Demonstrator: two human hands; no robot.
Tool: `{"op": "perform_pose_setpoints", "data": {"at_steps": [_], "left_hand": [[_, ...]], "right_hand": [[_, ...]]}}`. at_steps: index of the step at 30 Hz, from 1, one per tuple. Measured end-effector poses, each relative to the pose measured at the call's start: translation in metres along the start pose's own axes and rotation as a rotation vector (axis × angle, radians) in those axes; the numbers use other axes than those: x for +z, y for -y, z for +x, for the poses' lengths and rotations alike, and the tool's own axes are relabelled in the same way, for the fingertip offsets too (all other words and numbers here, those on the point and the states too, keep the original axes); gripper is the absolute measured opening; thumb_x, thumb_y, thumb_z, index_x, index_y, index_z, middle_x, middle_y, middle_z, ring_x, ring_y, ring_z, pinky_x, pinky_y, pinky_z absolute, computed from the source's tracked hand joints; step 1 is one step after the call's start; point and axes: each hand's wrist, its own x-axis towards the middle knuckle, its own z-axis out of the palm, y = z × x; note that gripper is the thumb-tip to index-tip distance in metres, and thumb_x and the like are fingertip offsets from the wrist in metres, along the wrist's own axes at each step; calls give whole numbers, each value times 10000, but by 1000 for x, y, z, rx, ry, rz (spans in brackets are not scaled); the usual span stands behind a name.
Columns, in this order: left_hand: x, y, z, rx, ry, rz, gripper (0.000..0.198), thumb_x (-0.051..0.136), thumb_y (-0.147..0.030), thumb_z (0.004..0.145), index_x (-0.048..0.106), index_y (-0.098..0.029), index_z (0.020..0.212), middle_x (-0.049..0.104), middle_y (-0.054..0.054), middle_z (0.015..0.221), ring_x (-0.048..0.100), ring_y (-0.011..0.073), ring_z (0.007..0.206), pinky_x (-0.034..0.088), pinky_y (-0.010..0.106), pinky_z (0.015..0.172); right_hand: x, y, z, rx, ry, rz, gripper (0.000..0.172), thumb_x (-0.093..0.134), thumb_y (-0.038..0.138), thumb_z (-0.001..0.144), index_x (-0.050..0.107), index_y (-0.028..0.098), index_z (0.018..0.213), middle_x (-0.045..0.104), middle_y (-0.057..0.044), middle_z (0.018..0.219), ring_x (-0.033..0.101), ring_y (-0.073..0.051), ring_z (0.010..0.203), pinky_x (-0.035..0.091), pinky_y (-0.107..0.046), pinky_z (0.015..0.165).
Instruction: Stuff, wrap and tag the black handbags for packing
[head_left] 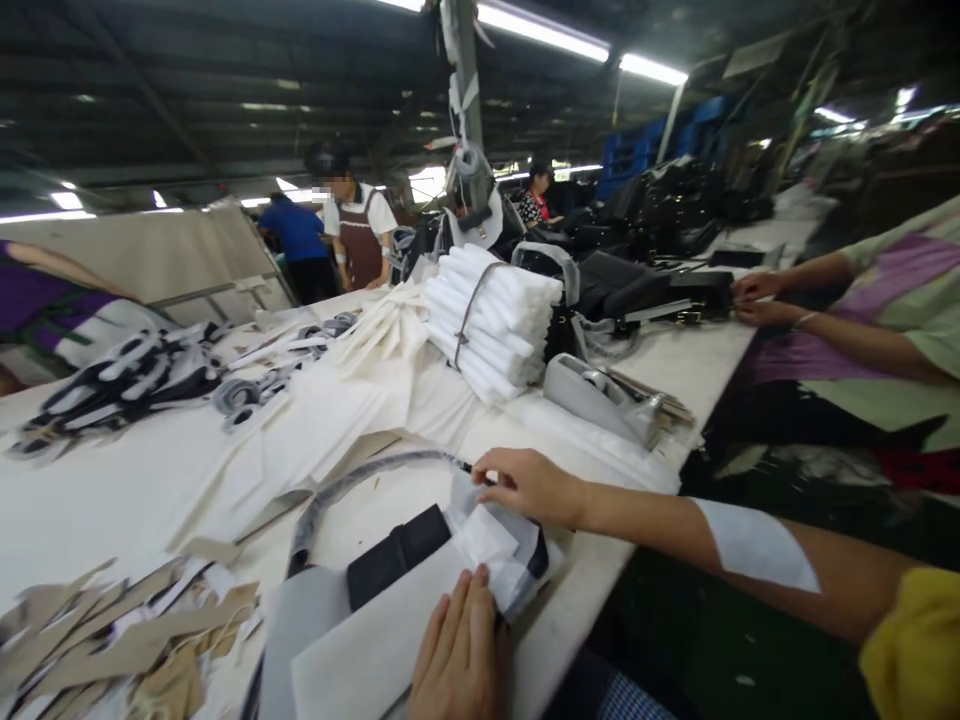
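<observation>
A bag [397,555] with a black strap band lies on the table before me, partly covered by a white sheet [375,635] and small white tissue pieces [487,535]. My left hand [461,645] rests flat on the sheet's right end, fingers stretched out side by side. At the bag's far right side, my right hand [532,485] has its fingers curled in toward the thumb, beside the end of the wrapped handle [375,462]. What lies between those fingertips is too small to make out. The handle arches over the table behind the bag.
Paper and card scraps [112,640] cover the near left. A tied bundle of white rolls [491,320] stands behind, beside stacked white sheets [292,430]. Wrapped handles [142,380] lie far left. A co-worker's hands [765,300] handle a black bag at right. The table edge [600,600] runs close by.
</observation>
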Motion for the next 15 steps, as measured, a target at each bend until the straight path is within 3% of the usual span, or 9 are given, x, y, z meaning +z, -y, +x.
{"op": "perform_pose_setpoints", "data": {"at_steps": [2,4,7,11,15], "left_hand": [[5,-1,-3,-44,-36,-15,298,445,-144,1006,609,-111,1252,735,72,1183,713,180,1048,471,281,1041],[8,-3,-5,-68,-77,-28,337,461,-144,1005,568,-121,1324,745,64,1160,718,184,1033,449,290,1062],[10,-4,-5,-59,-100,-29,437,461,-151,1013,456,-135,1450,748,59,1153,724,183,1016,456,290,1048],[8,-3,-3,-64,-83,-23,518,448,-136,1012,355,-143,1521,744,56,1164,728,182,1004,500,285,976],[7,-2,-4,-59,-68,-21,489,445,-132,1008,401,-166,1495,735,51,1188,723,177,1021,507,278,965]], "right_hand": [[-45,-21,-19,71,-123,-28,143,623,287,920,679,195,1015,716,-36,1009,652,-150,792,508,-280,806],[-94,-50,-39,192,-263,-83,205,570,301,935,693,181,1046,708,-82,1096,656,-214,983,492,-350,926],[-152,-94,-58,392,-362,-117,209,627,317,877,726,165,980,722,-115,1071,673,-272,986,510,-413,931],[-180,-129,-58,579,-245,8,301,635,364,892,706,137,708,720,-92,695,689,-217,643,578,-340,652],[-182,-134,-49,617,-173,131,356,592,358,962,692,74,772,702,-72,709,671,-140,628,559,-263,623]]}}
